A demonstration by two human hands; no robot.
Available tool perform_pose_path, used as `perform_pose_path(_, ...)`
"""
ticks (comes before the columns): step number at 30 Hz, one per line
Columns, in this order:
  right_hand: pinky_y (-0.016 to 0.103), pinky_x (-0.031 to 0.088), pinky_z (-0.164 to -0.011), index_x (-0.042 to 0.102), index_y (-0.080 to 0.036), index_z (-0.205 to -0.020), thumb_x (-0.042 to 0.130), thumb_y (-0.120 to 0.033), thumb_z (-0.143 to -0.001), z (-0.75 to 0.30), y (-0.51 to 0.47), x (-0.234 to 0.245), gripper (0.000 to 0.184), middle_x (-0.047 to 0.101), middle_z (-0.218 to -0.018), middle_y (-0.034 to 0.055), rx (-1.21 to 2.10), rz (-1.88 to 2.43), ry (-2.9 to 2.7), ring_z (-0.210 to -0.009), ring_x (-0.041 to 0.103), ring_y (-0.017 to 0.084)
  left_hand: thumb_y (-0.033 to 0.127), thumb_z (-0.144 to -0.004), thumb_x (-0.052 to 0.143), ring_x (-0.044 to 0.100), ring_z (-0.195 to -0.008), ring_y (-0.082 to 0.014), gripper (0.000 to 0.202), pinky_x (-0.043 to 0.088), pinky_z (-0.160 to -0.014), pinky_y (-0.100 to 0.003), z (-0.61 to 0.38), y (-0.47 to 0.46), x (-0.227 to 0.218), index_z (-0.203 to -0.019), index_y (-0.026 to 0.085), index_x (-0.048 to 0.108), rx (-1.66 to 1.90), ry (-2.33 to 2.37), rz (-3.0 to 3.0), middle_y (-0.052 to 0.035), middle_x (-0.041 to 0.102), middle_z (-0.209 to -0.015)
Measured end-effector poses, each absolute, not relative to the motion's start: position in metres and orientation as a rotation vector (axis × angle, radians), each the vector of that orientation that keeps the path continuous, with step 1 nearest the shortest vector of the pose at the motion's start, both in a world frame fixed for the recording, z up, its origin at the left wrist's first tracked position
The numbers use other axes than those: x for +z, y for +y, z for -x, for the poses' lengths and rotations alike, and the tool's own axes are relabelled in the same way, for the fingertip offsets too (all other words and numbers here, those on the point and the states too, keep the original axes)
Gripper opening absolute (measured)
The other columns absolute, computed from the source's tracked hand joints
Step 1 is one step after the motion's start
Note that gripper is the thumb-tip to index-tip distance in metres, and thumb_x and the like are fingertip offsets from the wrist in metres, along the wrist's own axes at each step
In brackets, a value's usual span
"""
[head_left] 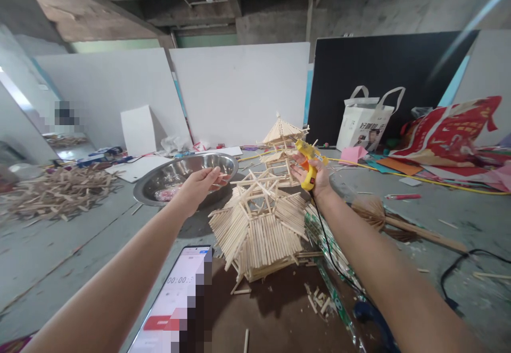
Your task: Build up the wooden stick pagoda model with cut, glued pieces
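Observation:
My right hand [315, 178] is wrapped round a yellow glue gun [308, 162], its black cord trailing back along my forearm. My left hand [203, 181] pinches a thin wooden stick [224, 174] just left of the roof frame. Between the two hands stands a model roof built of wooden sticks [259, 225], resting on a brown board [275, 310]. Behind it rises a smaller stick pagoda [281, 140]. The glue gun's nozzle points left, above the model roof.
A steel bowl [175, 174] sits behind my left hand. A heap of loose sticks [59, 190] lies at far left. A phone showing a timer [175, 300] lies near my left arm. A white tote bag [369, 118], red bags [447, 126] and a bamboo broom [399, 225] are on the right.

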State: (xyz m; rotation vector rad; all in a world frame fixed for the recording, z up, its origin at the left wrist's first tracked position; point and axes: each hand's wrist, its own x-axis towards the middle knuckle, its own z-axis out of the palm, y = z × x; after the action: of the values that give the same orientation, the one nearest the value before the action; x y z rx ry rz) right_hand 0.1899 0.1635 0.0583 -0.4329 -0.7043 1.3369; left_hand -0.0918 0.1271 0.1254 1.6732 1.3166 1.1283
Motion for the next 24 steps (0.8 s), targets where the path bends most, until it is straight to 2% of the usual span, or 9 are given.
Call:
perform_pose_path(5,0.033,0.048,-0.067,0.056,-0.026,-0.082,0.048,-0.028,-0.057,-0.189,0.158,0.056,0.027,0.065,-0.09,-0.0013,1.343,0.463,-0.688,-0.086,0.057,0.018,0.05,-0.068,0.051,0.059,-0.078,-0.016,0.035,0.048,-0.068,-0.026,0.092,0.125,0.124,-0.075,0.017,0.06,1.138,1.314,-1.7,-0.0056,0.066,-0.088)
perform_pose_path(14,0.028,0.048,-0.053,0.055,-0.024,-0.087,0.047,-0.028,-0.061,-0.188,0.155,0.048,0.028,0.065,-0.074,-0.0009,1.306,0.508,-0.68,-0.068,0.06,0.016,0.045,-0.072,0.048,0.059,-0.077,-0.015,0.03,0.047,-0.067,-0.024,0.091,0.118,0.124,-0.074,0.018,0.059,1.128,1.28,-1.742,-0.0045,0.066,-0.085)
perform_pose_path(24,0.026,0.048,-0.048,0.055,-0.023,-0.089,0.045,-0.025,-0.06,-0.183,0.151,0.045,0.03,0.066,-0.075,-0.0005,1.306,0.531,-0.656,-0.067,0.06,0.015,0.044,-0.073,0.047,0.06,-0.076,-0.0142,0.029,0.048,-0.067,-0.024,0.091,0.11,0.127,-0.073,0.018,0.059,1.177,1.266,-1.741,-0.0041,0.066,-0.086)
